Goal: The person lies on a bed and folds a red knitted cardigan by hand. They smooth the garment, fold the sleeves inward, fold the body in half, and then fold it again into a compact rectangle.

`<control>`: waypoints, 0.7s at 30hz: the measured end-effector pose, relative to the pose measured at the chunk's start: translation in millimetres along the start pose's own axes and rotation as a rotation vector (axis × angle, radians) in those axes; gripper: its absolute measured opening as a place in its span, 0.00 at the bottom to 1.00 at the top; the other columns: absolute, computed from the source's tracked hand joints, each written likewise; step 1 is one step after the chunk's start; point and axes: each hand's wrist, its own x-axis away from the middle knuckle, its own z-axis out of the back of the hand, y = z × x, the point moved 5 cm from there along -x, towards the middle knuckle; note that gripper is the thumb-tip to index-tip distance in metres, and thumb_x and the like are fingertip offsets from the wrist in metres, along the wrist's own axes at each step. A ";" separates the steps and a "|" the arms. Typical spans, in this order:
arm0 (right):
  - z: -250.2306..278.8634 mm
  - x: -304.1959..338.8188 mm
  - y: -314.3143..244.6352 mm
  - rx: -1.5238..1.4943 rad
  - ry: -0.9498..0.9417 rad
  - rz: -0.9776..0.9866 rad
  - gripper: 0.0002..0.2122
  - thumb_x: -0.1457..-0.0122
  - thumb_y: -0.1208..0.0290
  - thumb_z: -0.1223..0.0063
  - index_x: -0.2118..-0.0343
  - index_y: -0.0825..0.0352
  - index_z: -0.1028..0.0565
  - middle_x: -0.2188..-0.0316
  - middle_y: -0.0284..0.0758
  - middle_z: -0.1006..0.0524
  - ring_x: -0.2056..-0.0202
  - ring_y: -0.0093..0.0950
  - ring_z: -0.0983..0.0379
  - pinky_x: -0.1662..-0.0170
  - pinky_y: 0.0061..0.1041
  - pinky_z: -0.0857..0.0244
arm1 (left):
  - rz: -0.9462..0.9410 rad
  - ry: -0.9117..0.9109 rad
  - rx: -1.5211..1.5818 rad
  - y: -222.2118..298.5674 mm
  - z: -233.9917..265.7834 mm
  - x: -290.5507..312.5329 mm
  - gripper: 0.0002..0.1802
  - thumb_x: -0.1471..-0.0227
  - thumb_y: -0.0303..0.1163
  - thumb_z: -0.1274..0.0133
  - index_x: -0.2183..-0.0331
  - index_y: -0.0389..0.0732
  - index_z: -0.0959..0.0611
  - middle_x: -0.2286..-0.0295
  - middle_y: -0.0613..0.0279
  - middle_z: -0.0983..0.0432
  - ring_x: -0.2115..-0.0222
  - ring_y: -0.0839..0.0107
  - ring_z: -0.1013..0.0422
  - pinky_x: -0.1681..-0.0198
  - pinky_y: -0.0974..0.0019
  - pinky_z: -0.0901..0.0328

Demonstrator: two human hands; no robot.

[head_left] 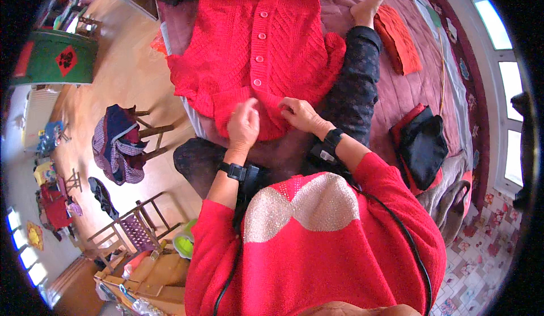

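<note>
The red cardigan [241, 55] should be smoothed evenly by the left hand [243, 126] and right hand [306, 115], fingers curled narrowly, any pinch not discernible.

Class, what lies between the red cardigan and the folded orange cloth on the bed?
In the head view, the person's right leg lies between the cardigan and orange cloth.
</note>
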 end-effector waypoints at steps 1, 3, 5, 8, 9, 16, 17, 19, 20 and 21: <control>-5.5 -4.5 -3.0 -0.004 -0.010 0.042 0.10 0.46 0.70 0.45 0.62 0.66 0.27 0.69 0.47 0.22 0.63 0.47 0.25 0.62 0.40 0.30 | 0.025 0.080 -0.028 -9.4 10.1 -6.7 0.14 0.49 0.28 0.49 0.57 0.43 0.23 0.70 0.52 0.25 0.67 0.51 0.27 0.64 0.52 0.33; -17.2 -13.0 1.4 0.054 -0.092 -0.045 0.10 0.47 0.72 0.45 0.61 0.67 0.26 0.68 0.45 0.22 0.64 0.44 0.24 0.63 0.36 0.30 | 0.213 0.040 -0.202 -34.3 17.5 -13.9 0.15 0.50 0.28 0.48 0.57 0.43 0.25 0.70 0.54 0.25 0.67 0.50 0.27 0.64 0.51 0.33; -27.9 -19.6 -0.2 0.159 -0.124 -0.006 0.13 0.45 0.69 0.47 0.59 0.68 0.30 0.68 0.49 0.23 0.63 0.49 0.25 0.60 0.42 0.31 | 0.316 -0.148 -0.183 -50.6 10.7 -6.7 0.18 0.52 0.29 0.48 0.56 0.44 0.28 0.71 0.55 0.25 0.68 0.51 0.26 0.63 0.50 0.33; -43.8 -25.2 8.8 0.394 -0.308 -0.187 0.14 0.44 0.66 0.51 0.58 0.69 0.33 0.66 0.52 0.23 0.61 0.51 0.26 0.57 0.47 0.33 | 0.513 -0.295 -0.058 -72.4 3.5 6.6 0.20 0.52 0.30 0.50 0.55 0.46 0.31 0.73 0.56 0.24 0.70 0.53 0.26 0.64 0.52 0.33; -47.3 -27.9 5.5 0.394 -0.308 -0.161 0.14 0.43 0.66 0.52 0.57 0.68 0.32 0.65 0.50 0.22 0.60 0.50 0.25 0.57 0.46 0.32 | 0.499 -0.293 -0.085 -75.3 2.8 8.8 0.19 0.51 0.29 0.50 0.55 0.44 0.29 0.74 0.56 0.24 0.71 0.56 0.26 0.64 0.55 0.33; -58.1 -51.9 2.1 0.575 -0.468 -0.378 0.13 0.43 0.69 0.55 0.56 0.69 0.30 0.62 0.50 0.22 0.57 0.47 0.24 0.56 0.44 0.30 | 0.518 0.208 0.283 -147.8 67.3 -26.9 0.09 0.49 0.32 0.49 0.65 0.40 0.22 0.71 0.54 0.22 0.69 0.59 0.25 0.62 0.59 0.32; -58.7 -55.8 -0.4 0.574 -0.455 -0.360 0.13 0.43 0.69 0.55 0.56 0.69 0.30 0.62 0.51 0.22 0.57 0.47 0.24 0.56 0.44 0.30 | 0.616 0.301 0.329 -164.9 80.1 -31.2 0.09 0.49 0.32 0.48 0.64 0.39 0.22 0.71 0.55 0.22 0.69 0.62 0.26 0.62 0.61 0.32; -60.6 -56.8 0.5 0.608 -0.465 -0.442 0.13 0.43 0.70 0.55 0.57 0.70 0.30 0.62 0.51 0.22 0.57 0.47 0.24 0.56 0.43 0.30 | 0.663 0.435 0.195 -183.3 104.5 -33.7 0.14 0.49 0.34 0.47 0.62 0.35 0.22 0.70 0.58 0.22 0.67 0.68 0.27 0.60 0.62 0.32; -61.0 -57.6 -0.3 0.591 -0.467 -0.440 0.14 0.43 0.69 0.54 0.56 0.70 0.30 0.62 0.52 0.22 0.58 0.47 0.24 0.56 0.43 0.30 | 0.677 0.493 0.192 -190.4 112.5 -38.8 0.18 0.49 0.35 0.47 0.59 0.34 0.23 0.68 0.57 0.22 0.65 0.67 0.27 0.59 0.62 0.32; -62.4 -59.4 -2.6 0.586 -0.457 -0.409 0.14 0.44 0.69 0.54 0.56 0.70 0.31 0.62 0.51 0.22 0.57 0.47 0.24 0.56 0.43 0.30 | 0.844 0.483 0.166 -201.6 116.7 -41.4 0.22 0.49 0.37 0.47 0.56 0.32 0.23 0.66 0.55 0.22 0.64 0.66 0.27 0.58 0.61 0.33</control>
